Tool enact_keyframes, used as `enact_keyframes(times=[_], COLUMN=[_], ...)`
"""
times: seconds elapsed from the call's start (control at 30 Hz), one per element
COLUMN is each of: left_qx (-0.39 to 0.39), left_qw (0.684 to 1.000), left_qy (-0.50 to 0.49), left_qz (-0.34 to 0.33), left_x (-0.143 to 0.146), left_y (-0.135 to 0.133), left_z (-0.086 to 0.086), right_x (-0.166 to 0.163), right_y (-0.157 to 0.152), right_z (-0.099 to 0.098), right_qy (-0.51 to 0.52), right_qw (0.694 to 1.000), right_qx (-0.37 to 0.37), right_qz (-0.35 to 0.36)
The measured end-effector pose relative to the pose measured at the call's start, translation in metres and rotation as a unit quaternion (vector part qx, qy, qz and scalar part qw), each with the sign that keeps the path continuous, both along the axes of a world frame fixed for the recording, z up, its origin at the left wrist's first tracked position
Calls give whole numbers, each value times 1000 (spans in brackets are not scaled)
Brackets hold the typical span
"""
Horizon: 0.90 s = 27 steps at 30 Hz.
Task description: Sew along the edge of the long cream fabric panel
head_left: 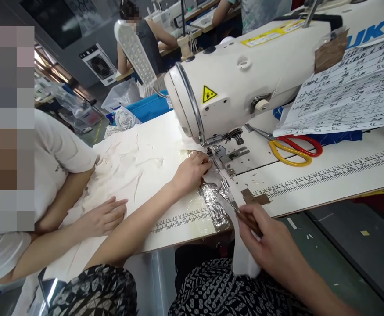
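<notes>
Diagonally, tweezers [228,201] in right hand [270,245], tips toward presser foot [217,154].

We sit at the bench [310,193], with the sewing machine [244,83] standing on it ahead of us. Our left hand [192,171] rests on the cloth [135,162] just left of the needle plate [234,158]. Our right hand [270,245] is at the bench's near edge, holding a tool [231,204] that points toward the plate. Scissors [292,149] lie right of the plate, under the edge of a sheet of paper [349,92]. Another person's hand [102,217] lies on the cloth to our left.
</notes>
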<state>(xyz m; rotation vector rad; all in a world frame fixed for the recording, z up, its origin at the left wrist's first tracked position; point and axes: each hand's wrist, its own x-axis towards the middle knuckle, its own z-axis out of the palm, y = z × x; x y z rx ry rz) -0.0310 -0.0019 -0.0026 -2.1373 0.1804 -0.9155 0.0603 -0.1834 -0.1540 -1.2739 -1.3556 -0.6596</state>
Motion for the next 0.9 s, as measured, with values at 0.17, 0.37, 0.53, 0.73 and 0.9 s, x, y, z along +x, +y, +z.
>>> enact_keyframes(times=[0.17, 0.37, 0.53, 0.73, 0.9], left_qx=[-7, -15, 6, 9, -18], left_qw=[998, 994, 995, 996, 997], left_qy=[-55, -92, -53, -38, -47], left_qz=[26, 61, 80, 85, 59], left_x=[11, 15, 10, 8, 8], left_y=[-11, -24, -24, -25, -22], left_z=[-14, -30, -35, -36, -35], right_x=[4, 27, 21, 13, 17], right_y=[-25, -30, -29, -33, -31], right_z=[-40, -63, -65, -60, -57], right_qy=[23, 60, 111, 166, 204], right_qw=[994, 992, 985, 979, 970], right_qx=[13, -35, -42, -44, -29], right_qz=[109, 108, 123, 111, 129])
